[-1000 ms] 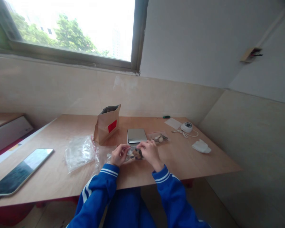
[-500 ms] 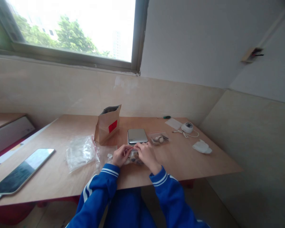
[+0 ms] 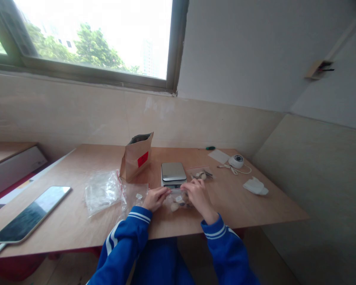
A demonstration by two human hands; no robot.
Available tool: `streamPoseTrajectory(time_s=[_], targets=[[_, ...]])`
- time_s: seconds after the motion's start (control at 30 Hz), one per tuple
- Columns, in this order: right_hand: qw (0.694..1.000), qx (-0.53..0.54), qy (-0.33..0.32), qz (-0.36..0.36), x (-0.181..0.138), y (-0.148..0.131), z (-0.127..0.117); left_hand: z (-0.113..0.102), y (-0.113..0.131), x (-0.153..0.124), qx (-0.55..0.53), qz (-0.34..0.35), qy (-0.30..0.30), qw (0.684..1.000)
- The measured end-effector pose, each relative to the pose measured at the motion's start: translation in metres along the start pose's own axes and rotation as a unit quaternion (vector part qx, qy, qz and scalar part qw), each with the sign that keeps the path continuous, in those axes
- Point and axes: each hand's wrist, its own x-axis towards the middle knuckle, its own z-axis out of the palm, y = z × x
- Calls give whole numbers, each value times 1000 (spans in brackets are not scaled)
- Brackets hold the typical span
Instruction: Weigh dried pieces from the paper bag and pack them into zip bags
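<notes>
A clear zip bag (image 3: 175, 204) with pale and brown pieces inside lies low over the table between my hands. My left hand (image 3: 156, 198) pinches its top edge at the left. Along the same edge, my right hand (image 3: 197, 196) grips with fingers closed, further right. Just beyond the bag stands a small digital scale (image 3: 173, 171) with a bare metal plate. A second filled zip bag (image 3: 202, 175) lies right of the scale. Left of my left hand rests another clear bag (image 3: 138, 190) with a small white label; what it holds is unclear.
A brown paper pouch (image 3: 138, 156) stands open at the back. Clear plastic bags (image 3: 103, 190) and a tablet-like device (image 3: 31, 214) with a cable lie left. A white dome camera (image 3: 236, 160), crumpled white wrapping (image 3: 255, 186), a paper sheet (image 3: 218, 156) and a green-handled screwdriver (image 3: 210, 148) lie right.
My hands have moved apart along the bag's top edge, the right one shifting rightward. More of the bag and the scale's front now show. The view has shifted slightly.
</notes>
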Motion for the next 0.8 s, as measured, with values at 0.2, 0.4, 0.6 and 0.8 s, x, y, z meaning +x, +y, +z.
streamPoseTrajectory(time_s=[0.2, 0.4, 0.6, 0.8], targets=[[997, -71, -5, 44, 3, 39, -14, -5, 4, 2, -21, -71, 39, 997], [968, -195, 59, 147, -19, 71, -6, -2, 2, 3, 27, -81, 26, 996], [966, -162, -5, 200, -54, 58, 40, -1, 0, 2, 30, -92, 49, 994], [960, -134, -14, 247, -55, 84, 55, -1, -4, 1, 33, -98, 77, 992]])
